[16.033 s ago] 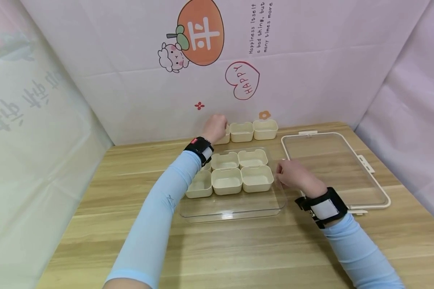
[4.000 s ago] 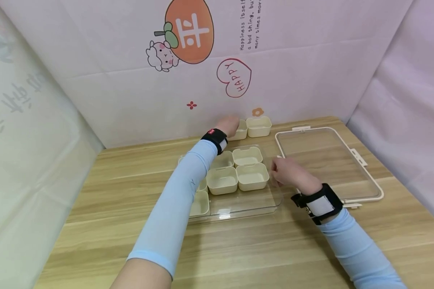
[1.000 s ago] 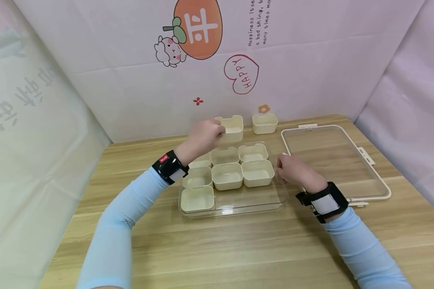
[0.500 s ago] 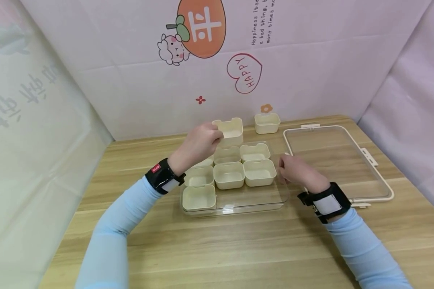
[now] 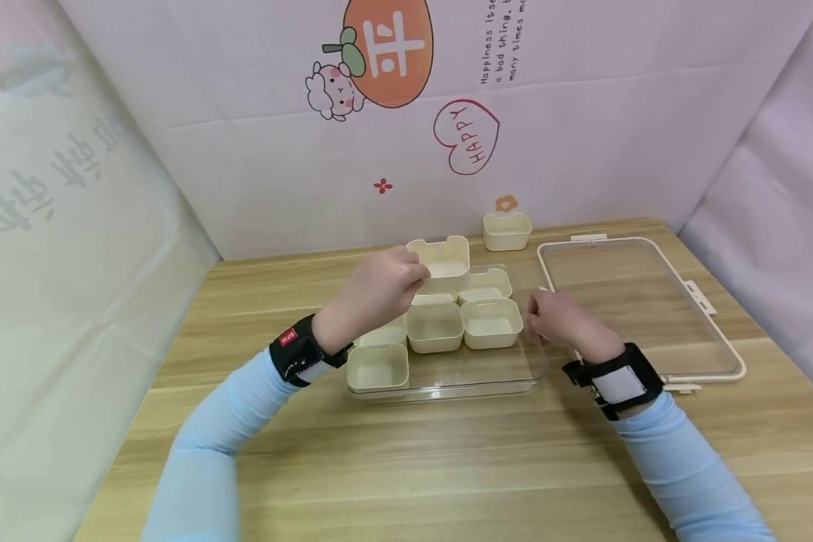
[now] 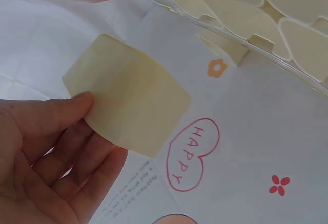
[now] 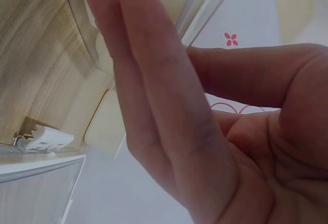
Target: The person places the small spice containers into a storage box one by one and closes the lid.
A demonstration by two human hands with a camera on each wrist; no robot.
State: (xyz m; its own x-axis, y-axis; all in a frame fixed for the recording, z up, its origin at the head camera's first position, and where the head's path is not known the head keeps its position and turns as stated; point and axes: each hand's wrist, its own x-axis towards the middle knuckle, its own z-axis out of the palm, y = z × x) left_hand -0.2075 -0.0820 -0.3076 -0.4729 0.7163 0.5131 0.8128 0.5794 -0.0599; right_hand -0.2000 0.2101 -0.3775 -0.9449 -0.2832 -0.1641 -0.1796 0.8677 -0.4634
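In the head view my left hand (image 5: pixel 379 290) pinches a small cream container (image 5: pixel 447 260) by its left side, holding it over the back of a clear plastic box (image 5: pixel 474 380). The left wrist view shows the container's smooth outside (image 6: pixel 128 96) between thumb and fingers. Several matching cream containers sit in rows in the box, one of them a front-left container (image 5: pixel 378 367); the left hand and held container partly cover others. My right hand (image 5: pixel 572 324) grips the box's right wall, with thumb and fingers on either side of it; the contact is partly hidden.
One more cream container (image 5: pixel 508 232) stands at the table's back edge against the printed cloth (image 5: pixel 278 173). A clear lid (image 5: pixel 640 309) with a cream frame and side clips lies to the right on the wooden table (image 5: pixel 406 467).
Sixteen seconds ago, three containers stood at the back; one remains there. A front-left container has appeared in the box. My left hand has brought its container forward over the box; the right hand stays put.
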